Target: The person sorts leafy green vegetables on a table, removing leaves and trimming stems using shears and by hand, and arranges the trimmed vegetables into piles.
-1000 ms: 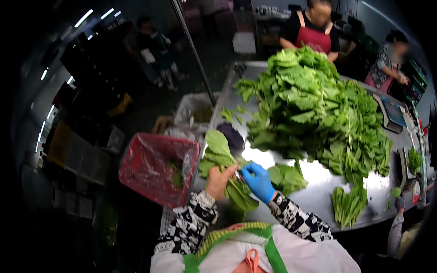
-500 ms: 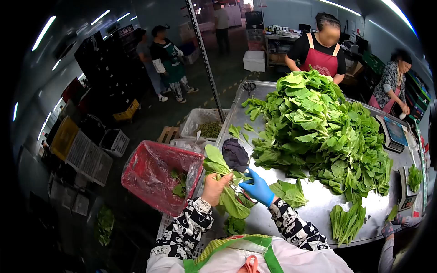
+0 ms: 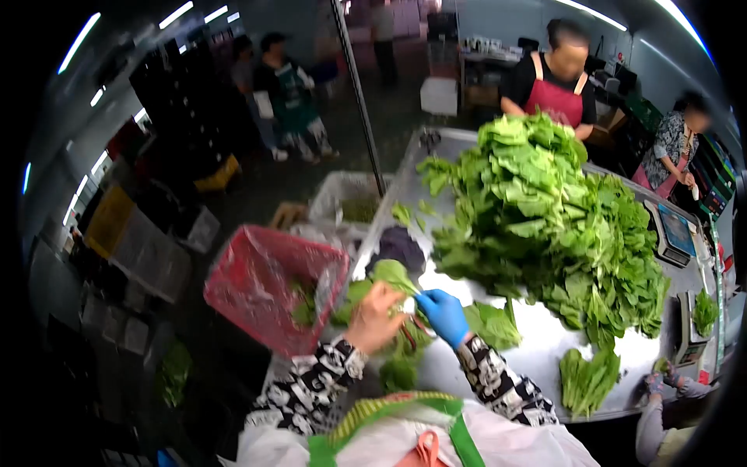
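Observation:
My bare left hand (image 3: 375, 319) is closed round the stems of some leafy greens (image 3: 394, 274), over the near left part of the metal table. Against it, my blue-gloved right hand (image 3: 445, 315) has its fingers closed at the stem end. Scissors (image 3: 408, 336) with dark reddish handles hang below the right hand's fingers, partly hidden and blurred. A dark purple bundle (image 3: 398, 247) lies just beyond the hands. The large heap of greens (image 3: 537, 210) rises to the right, with a small bunch (image 3: 492, 324) beside my right hand.
A red crate (image 3: 268, 289) lined with clear plastic stands left of the metal table (image 3: 537, 381). Another bunch (image 3: 589, 380) lies near the front edge. Scales (image 3: 671, 233) stand at the right. A person in a red apron (image 3: 554, 97) is behind the heap; a co-worker's gloved hands (image 3: 661, 380) are at right.
The view has shifted. My left hand has turned over the stems and come closer to my right hand, and the held leaves have shifted with it.

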